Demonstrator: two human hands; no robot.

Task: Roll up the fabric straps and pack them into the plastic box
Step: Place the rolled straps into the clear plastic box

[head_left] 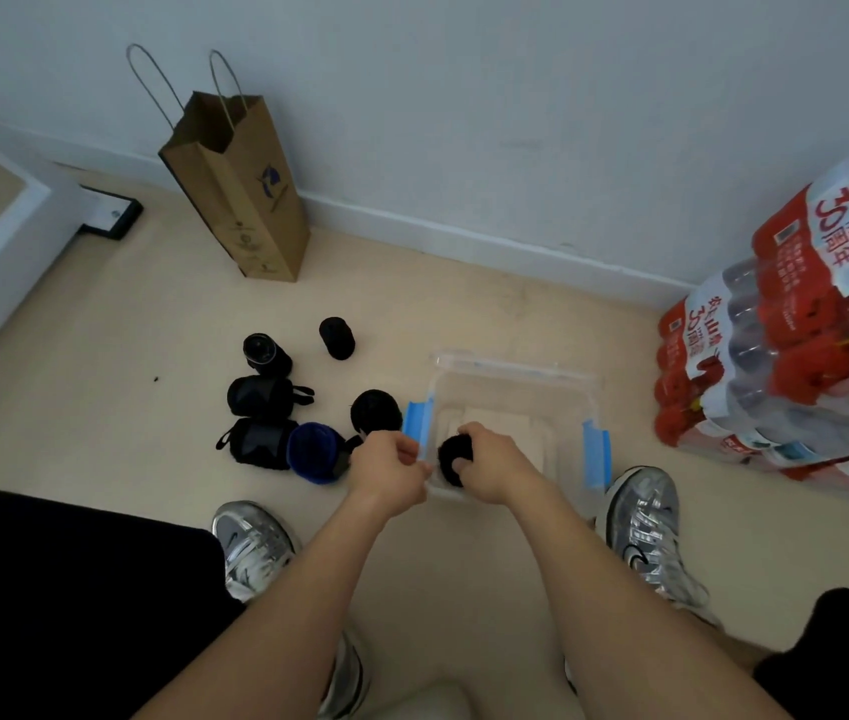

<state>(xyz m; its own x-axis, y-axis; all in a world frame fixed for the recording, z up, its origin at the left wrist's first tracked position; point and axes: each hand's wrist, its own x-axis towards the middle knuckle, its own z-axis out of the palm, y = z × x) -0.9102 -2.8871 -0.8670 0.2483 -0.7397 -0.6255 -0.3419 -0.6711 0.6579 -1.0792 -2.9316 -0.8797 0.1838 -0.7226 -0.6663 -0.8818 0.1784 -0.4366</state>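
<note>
Right hand (487, 467): I grip a rolled strap (452, 456) at near edge of plastic box (516, 368).
Left hand (388, 462): fingers curled; I cannot tell whether they hold anything.

Rolled straps (277, 402) left of box (516, 402)

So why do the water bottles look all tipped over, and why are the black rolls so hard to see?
Head view: the wide-angle lens tilts and stretches things near the edges, like the water bottle packs; head view: the light is soft and dim, so the black rolls on the floor show little detail; head view: the roll that the right hand grips looks slightly blurred.
</note>
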